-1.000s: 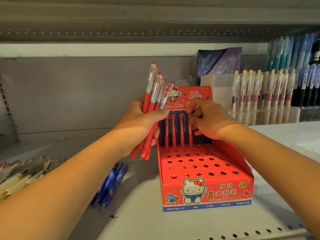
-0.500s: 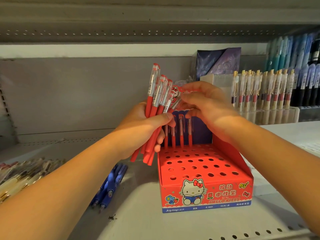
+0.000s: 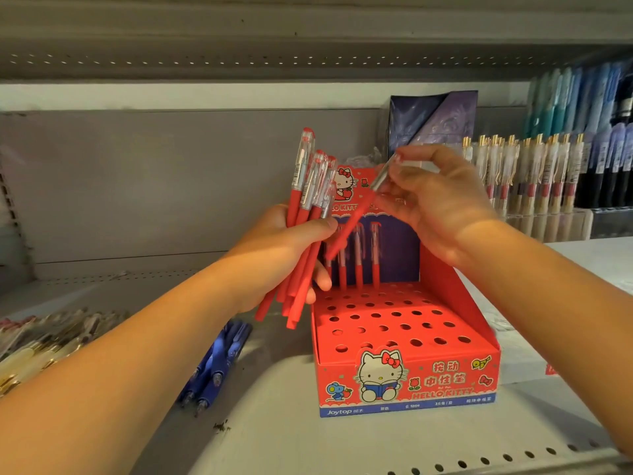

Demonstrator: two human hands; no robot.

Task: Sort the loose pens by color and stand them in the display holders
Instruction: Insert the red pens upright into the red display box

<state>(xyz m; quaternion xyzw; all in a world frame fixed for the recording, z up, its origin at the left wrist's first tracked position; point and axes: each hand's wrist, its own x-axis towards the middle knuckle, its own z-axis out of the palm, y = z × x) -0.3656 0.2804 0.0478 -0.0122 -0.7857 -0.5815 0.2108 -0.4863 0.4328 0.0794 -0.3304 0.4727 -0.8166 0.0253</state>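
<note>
Red pen on its way into the holder, most of the sorting left to do.

The slim red pen with a clear cap [image 3: 352, 219] hangs tilted over the back row, its cap end pinched in the right hand's [image 3: 442, 200] fingertips. The left hand [image 3: 284, 255] is wrapped round a bunch of matching red pens [image 3: 306, 214] just beside it. The red punched-cardboard cartoon-cat display box [image 3: 404, 382] holds only a few standing red pens [image 3: 375, 265] at the back, with most holes empty. Dark blue pens [image 3: 215, 365] and a heap of pale gold-trimmed pens [image 3: 41, 341] lie loose on the grey shelf [image 3: 274, 440].
</note>
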